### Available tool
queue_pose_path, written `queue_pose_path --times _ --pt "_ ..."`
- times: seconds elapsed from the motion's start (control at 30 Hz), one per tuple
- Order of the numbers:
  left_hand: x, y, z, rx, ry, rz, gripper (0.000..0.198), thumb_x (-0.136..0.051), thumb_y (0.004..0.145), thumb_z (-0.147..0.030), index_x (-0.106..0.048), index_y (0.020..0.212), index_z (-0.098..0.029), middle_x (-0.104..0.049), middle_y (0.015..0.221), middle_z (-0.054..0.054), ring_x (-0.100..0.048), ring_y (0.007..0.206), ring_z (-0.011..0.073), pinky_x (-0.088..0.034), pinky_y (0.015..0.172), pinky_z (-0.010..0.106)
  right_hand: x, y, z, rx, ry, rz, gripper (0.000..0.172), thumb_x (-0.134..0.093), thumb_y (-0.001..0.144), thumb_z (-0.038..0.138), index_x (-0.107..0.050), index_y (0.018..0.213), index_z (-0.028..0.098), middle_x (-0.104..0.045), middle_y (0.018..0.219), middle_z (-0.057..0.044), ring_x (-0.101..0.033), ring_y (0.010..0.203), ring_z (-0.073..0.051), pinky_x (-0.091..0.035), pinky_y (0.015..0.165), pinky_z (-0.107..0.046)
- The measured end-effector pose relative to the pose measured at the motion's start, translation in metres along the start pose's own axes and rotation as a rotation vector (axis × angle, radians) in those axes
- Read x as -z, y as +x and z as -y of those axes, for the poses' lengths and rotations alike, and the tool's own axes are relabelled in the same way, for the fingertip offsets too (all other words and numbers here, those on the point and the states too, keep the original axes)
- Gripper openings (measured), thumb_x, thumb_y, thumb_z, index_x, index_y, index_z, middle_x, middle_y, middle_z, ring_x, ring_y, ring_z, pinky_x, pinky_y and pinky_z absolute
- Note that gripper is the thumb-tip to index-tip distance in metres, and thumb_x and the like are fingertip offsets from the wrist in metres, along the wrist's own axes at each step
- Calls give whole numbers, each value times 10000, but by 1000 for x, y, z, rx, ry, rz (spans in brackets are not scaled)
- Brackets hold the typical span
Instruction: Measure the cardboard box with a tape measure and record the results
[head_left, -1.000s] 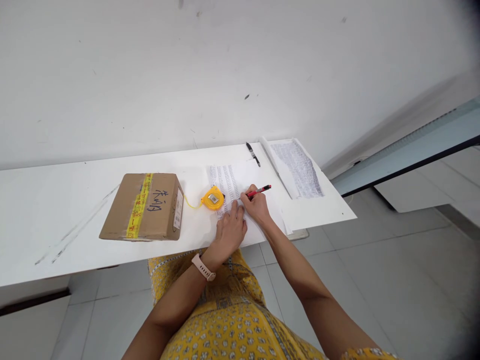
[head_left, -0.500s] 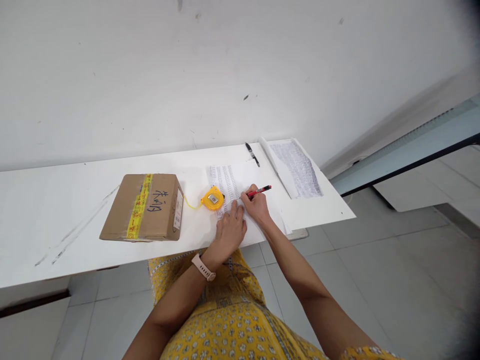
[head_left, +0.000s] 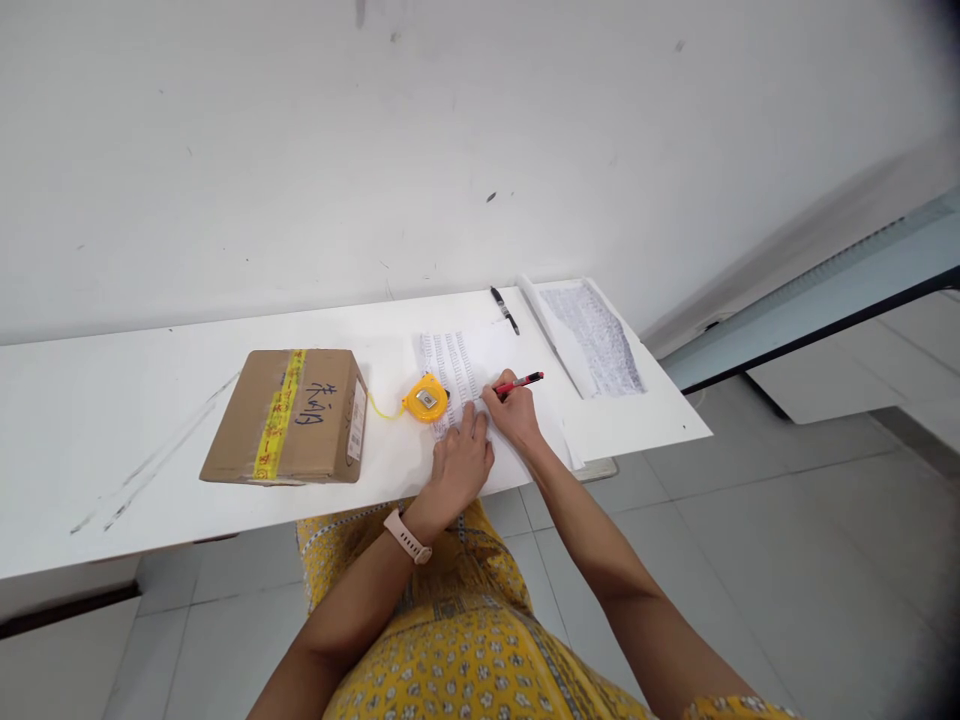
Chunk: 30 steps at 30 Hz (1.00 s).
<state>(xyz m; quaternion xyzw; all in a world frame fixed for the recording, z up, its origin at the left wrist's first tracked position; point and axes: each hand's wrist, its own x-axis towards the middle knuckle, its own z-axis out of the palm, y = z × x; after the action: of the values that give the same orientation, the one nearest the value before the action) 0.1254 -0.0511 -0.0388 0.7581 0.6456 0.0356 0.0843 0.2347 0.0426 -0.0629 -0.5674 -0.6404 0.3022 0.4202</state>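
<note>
My right hand [head_left: 513, 414] grips a red pen [head_left: 519, 381] with its tip on a printed sheet of paper [head_left: 456, 363] lying on the white table [head_left: 150, 440]. Next to it, my left hand [head_left: 459, 459] lies flat on the same sheet, fingers stretched out, holding nothing. A yellow tape measure [head_left: 425, 397] sits just left of my left fingertips, its thin yellow tape running toward a cardboard box [head_left: 291, 414]. The box is sealed with yellow tape and bears handwriting.
A black pen [head_left: 505, 308] lies near the wall at the back of the table. A second stack of printed sheets [head_left: 592, 335] rests at the right end. Grey floor tiles [head_left: 750, 560] lie to the right, beyond the table edge.
</note>
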Motion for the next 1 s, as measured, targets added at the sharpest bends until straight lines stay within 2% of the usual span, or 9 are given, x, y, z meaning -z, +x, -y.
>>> queue_pose_path --times 0.27,0.43,0.5,0.57,0.63,0.7,0.83,0.93,1.0 --pt "-2 1 0 0 -12 -17 509 -403 964 -260 -432 1462 -161 -310 1605 116 -634 1053 296 -581 771 426 0 0 -2 2 1 -12 231 -523 818 308 -362 664 247 -401 570 69 -423 540 -132 -333 561 -275" --pt "-8 -4 3 -13 -90 -81 488 -449 950 -258 -453 1433 -185 -375 1565 147 -622 1082 300 -568 782 427 2 -2 -2 83 35 -167 148 -490 893 328 -449 788 232 -500 701 23 -491 638 -156 -408 621 -290" --pt "-7 -10 10 -55 -154 -154 443 -470 935 -218 -500 1376 -192 -476 1484 143 -602 1118 285 -561 778 395 3 -3 -3 203 -31 -192 99 -445 919 278 -518 894 215 -564 844 -33 -543 803 -189 -442 731 -320" --pt "-1 -13 21 -76 -198 -297 366 -473 919 -155 -569 1270 -195 -589 1329 131 -586 1125 264 -543 810 374 4 -5 -4 308 -177 -149 168 -443 893 203 -577 995 202 -571 962 -80 -529 941 -223 -435 809 -352" --pt "8 -12 35 -37 -192 -468 319 -493 905 -127 -595 1202 -184 -616 1238 136 -565 1130 270 -508 892 404 2 -5 -6 334 -349 -82 257 -473 842 149 -622 1047 193 -565 994 -103 -503 952 -246 -423 803 -369" --pt "16 -4 50 48 -153 -563 348 -564 889 -171 -566 1236 -150 -572 1295 174 -523 1182 313 -451 978 470 -2 -3 -7 305 -482 -46 343 -463 814 86 -655 1081 187 -582 1003 -117 -492 925 -255 -409 795 -378" --pt "23 16 69 144 -182 -411 593 -689 831 -283 -454 1354 -130 -582 1285 181 -531 1187 333 -425 989 489 -9 0 -8 270 -538 -56 530 -360 803 -14 -645 1208 172 -632 1012 -134 -508 941 -267 -408 835 -397" --pt "33 12 66 196 -374 -373 633 -706 805 -272 -427 1361 -157 -621 1205 143 -569 1151 295 -441 974 442 -6 -2 1 268 -389 -144 440 -352 877 79 -654 1189 154 -648 999 -154 -530 962 -282 -428 878 -426" --pt "48 -5 58 202 -611 -391 712 -736 765 -283 -388 1378 -182 -618 1195 126 -590 1118 274 -461 945 414 -1 -8 16 247 -185 -226 365 -375 936 220 -666 1149 161 -658 1022 -155 -547 980 -281 -437 908 -440"
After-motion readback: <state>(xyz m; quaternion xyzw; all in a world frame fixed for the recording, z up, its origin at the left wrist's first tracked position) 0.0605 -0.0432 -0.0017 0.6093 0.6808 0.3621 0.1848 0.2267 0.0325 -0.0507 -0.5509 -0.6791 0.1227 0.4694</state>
